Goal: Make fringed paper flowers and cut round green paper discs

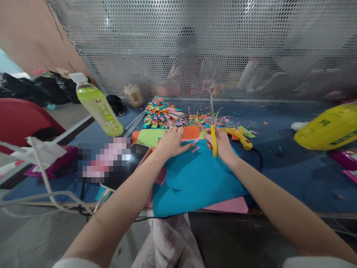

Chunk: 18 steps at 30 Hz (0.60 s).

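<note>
My right hand (222, 146) is closed round a pair of scissors (214, 139) with yellow handles, whose blades point up and away from me. A small light-green paper piece (202, 135) is at its fingertips; whether they pinch it I cannot tell. My left hand (173, 143) lies on the paper with its fingers stretched out, its thumb close to small pink paper strips (195, 149). Beneath both hands is blue paper (200, 182), with orange paper (192, 132) and pink paper (230, 204) showing at its edges.
Beyond my hands stand a cone of coloured paper strips (158, 113) and loose scraps (199, 120). A yellow glue gun (240, 137) lies right of my right hand. Bottles (100, 108) flank the work, with a phone (128, 163) at left. A perforated metal panel (156, 44) closes the back.
</note>
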Each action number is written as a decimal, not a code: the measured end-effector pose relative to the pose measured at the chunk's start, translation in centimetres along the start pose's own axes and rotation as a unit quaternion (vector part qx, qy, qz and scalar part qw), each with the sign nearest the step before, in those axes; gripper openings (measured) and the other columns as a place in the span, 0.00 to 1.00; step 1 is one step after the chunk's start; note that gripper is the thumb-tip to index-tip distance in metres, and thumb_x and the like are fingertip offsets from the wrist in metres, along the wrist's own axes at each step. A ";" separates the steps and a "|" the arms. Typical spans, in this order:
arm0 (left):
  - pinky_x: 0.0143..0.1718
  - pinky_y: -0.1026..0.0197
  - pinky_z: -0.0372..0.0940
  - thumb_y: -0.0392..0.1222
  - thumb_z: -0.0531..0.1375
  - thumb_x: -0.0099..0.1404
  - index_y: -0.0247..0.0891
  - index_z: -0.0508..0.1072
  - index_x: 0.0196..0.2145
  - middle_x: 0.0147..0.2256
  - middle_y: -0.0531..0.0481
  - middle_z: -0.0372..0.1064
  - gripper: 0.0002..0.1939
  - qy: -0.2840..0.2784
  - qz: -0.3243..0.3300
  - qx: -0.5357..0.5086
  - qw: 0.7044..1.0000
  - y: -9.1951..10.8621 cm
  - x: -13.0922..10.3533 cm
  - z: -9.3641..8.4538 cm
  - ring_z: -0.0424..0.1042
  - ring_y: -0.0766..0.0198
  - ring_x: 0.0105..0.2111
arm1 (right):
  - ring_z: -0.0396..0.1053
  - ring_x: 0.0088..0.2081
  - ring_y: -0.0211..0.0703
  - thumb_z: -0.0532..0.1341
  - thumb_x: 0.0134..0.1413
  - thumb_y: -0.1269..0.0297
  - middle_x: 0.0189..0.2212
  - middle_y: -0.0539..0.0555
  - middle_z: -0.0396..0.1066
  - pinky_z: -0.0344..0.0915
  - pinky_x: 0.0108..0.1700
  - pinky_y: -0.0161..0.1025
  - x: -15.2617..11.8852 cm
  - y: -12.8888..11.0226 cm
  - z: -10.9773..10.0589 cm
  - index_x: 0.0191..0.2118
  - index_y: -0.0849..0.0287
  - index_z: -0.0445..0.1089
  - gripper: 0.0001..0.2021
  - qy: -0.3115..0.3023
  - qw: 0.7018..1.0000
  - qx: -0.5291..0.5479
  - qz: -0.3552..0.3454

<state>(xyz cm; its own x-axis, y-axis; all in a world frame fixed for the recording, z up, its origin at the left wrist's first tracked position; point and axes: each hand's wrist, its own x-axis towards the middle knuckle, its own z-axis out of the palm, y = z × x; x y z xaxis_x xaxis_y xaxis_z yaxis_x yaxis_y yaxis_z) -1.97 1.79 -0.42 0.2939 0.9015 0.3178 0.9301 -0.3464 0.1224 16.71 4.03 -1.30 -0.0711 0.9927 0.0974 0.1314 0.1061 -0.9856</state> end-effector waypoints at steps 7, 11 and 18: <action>0.49 0.49 0.55 0.69 0.48 0.58 0.33 0.68 0.42 0.44 0.34 0.66 0.35 -0.056 0.037 0.118 0.991 0.3 0.7 0.7 0.63 0.44 0.48 | 0.55 0.15 0.31 0.59 0.40 0.62 0.14 0.40 0.55 0.54 0.18 0.32 -0.3 0.5 0.5 0.30 0.55 0.59 0.09 0.036 0.999 0.038 0.002; 0.53 0.43 0.49 0.74 0.47 0.54 0.28 0.65 0.50 0.52 0.28 0.60 0.45 -0.051 -0.025 0.153 0.987 -0.3 1.4 1.3 0.56 0.38 0.54 | 0.59 0.17 0.33 0.60 0.38 0.61 0.17 0.42 0.58 0.57 0.21 0.33 -0.3 0.5 0.6 0.29 0.55 0.58 0.10 0.028 0.999 0.027 -0.011; 0.57 0.39 0.40 0.73 0.42 0.55 0.33 0.61 0.56 0.55 0.31 0.58 0.46 -0.116 -0.043 0.159 0.980 -0.9 2.0 2.0 0.45 0.36 0.61 | 0.64 0.23 0.36 0.59 0.40 0.62 0.23 0.46 0.63 0.60 0.27 0.35 0.1 0.2 0.4 0.28 0.55 0.58 0.09 0.015 0.999 -0.017 -0.025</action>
<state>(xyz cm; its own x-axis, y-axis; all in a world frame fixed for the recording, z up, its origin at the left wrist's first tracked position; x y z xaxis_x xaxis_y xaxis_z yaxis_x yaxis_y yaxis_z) -1.79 4.38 -1.75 0.2202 0.9711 0.0917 0.9642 -0.2025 -0.1709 16.28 4.15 -1.54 -0.0490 0.9873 0.1509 0.1623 0.1569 -0.9742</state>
